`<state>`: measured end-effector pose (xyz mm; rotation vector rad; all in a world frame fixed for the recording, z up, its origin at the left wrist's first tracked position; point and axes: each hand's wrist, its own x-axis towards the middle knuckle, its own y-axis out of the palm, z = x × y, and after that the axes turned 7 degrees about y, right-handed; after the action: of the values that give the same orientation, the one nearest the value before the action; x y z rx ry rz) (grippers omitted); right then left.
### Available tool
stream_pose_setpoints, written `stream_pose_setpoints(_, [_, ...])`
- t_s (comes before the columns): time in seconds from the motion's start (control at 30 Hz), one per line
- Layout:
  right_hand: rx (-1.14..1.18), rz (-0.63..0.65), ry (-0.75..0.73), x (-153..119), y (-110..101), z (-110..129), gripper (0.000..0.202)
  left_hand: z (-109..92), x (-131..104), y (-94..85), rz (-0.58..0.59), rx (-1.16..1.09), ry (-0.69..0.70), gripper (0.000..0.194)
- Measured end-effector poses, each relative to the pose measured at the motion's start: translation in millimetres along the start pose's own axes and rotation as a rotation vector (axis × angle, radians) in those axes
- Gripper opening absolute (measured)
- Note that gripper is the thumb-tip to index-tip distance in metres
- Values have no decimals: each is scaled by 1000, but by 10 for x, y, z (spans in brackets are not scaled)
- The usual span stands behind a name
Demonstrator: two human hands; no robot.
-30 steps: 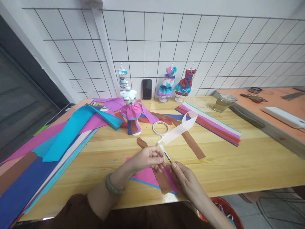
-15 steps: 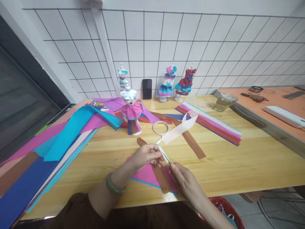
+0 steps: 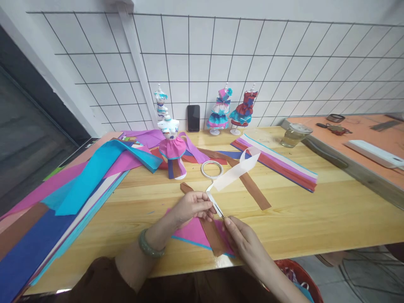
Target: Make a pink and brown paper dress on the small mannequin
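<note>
In the head view, the left hand (image 3: 194,209) has its fingers curled in beside a narrow white strip (image 3: 212,198); I cannot tell whether they pinch it. The right hand (image 3: 241,237) grips a slim dark tool (image 3: 217,208), perhaps small scissors, its tip lying along the strip just right of the left fingertips. Beyond those fingertips lies the tape roll (image 3: 202,169), to which the strip seems to lead; a pale pink ribbon (image 3: 235,171) stretches off to their right, and a brown strip (image 3: 212,237) lies below them. The step looks like working at the strip's near end; the next move calls for a steady left hand and careful control of the tip.
</note>
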<state>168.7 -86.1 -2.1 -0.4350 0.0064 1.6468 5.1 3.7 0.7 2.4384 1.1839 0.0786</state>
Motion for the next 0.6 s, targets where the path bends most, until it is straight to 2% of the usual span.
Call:
stream_pose_setpoints(0.4, [80,23,21,-2,20,-14,38,11,7,0,-32,76,14,26])
stream_pose_setpoints(0.6, [204,54,93,-15,49,-57,39,40,15,-16,-43,91,26,27])
